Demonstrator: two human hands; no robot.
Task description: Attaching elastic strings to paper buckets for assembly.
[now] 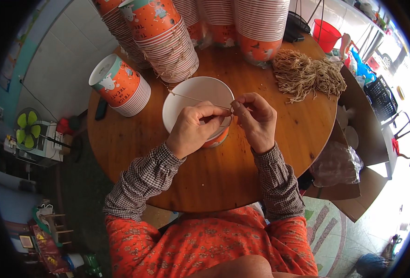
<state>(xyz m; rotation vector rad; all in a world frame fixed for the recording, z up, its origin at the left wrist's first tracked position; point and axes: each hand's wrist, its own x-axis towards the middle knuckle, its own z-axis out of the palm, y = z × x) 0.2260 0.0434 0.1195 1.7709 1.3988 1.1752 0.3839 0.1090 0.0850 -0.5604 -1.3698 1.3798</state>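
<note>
Table: round wooden top (pixel 242 162) is filling the middle of the view, standing on a pale tiled floor beside a cardboard box (pixel 362 139).
Cup: a white-lined paper cup (pixel 191 99) with an orange side is sitting on the table just in front of the person, its mouth facing up, partly under both hands.
String: a thin tan string (pixel 186 96) is stretching taut across the cup's mouth, from the far left rim to the fingers at the right rim.
Left hand: the left hand (pixel 193 129) is resting over the cup's near rim, fingers curled together and pinching the string at its tips.
Right hand: the right hand (pixel 257 121) is hovering at the cup's right edge, thumb and forefinger closing on the same string, just beside the left fingertips; the other fingers are bending loosely.
Sleeves: checked cuffs are covering both forearms, coming out of an orange patterned top.
Stacks: tall stacks of orange and white cups (pixel 165 39) are crowding the far side of the table; one shorter stack (pixel 121 85) is lying tilted to the left.
Bundle: a heap of tan strings (pixel 307 74) is lying at the far right of the table, well apart from the hands.
Bucket: a red bucket (pixel 326 34) is standing beyond the table.
Fan: a small green fan (pixel 28 127) is sitting at the far left.
</note>
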